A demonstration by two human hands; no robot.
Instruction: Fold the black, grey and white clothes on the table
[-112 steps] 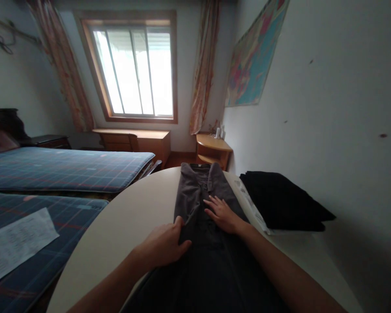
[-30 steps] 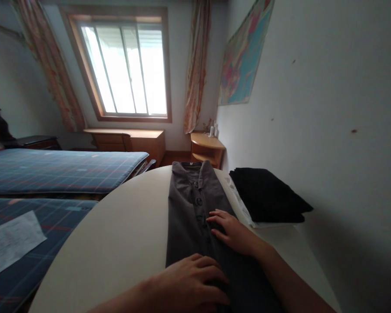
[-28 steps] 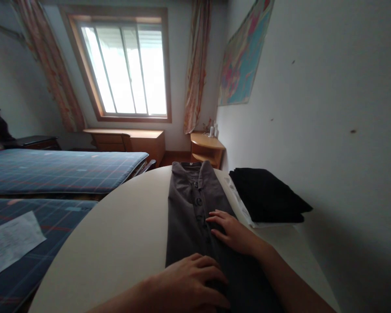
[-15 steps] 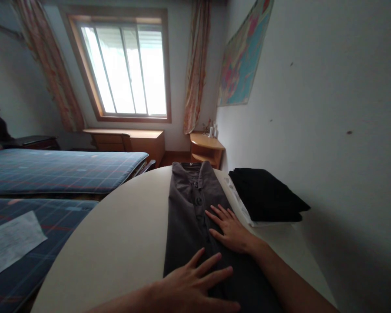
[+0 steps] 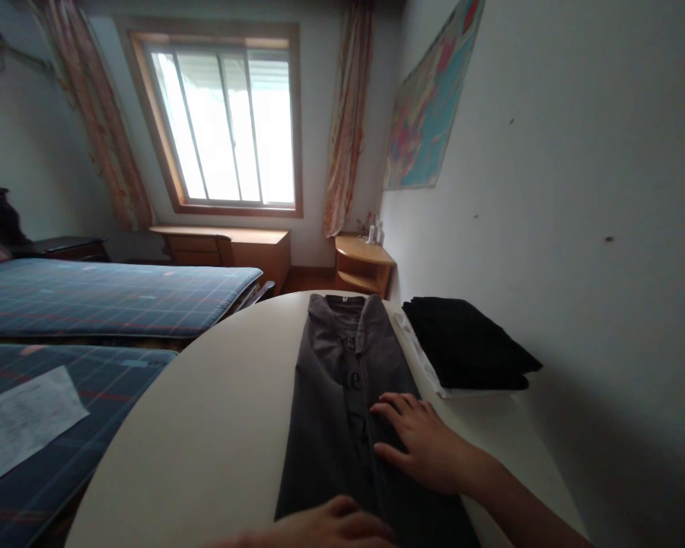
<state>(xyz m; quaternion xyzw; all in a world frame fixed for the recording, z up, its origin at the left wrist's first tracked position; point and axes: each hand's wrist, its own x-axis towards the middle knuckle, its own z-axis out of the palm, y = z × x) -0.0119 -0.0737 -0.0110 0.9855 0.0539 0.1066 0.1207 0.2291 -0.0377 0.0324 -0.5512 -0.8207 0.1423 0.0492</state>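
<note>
A dark grey collared shirt (image 5: 325, 411), its sides folded inward into a long strip, lies on the round pale table (image 5: 205, 411). Its collar points toward the window, and black lettering shows along the middle. My right hand (image 5: 425, 441) rests on the right side of the cloth, open, with slightly bent fingers and the thumb apart. Low in the view, my left hand (image 5: 334, 525) lies over the near part of the shirt with its fingers bent; the frame's bottom edge cuts it off. Its fingers look apart, with no cloth visibly pinched.
Right of the shirt, a folded black cloth (image 5: 468, 342) sits on something white by the wall. To the left are beds with blue plaid mattresses (image 5: 119, 297) and a sheet of paper (image 5: 28, 426). A wooden desk (image 5: 256, 243) stands under the window.
Both hands have slid toward me along the shirt, the left one partly out of view. Their fingers are more bent than before. The shirt's collar sits slightly nearer, and more lettering shows.
</note>
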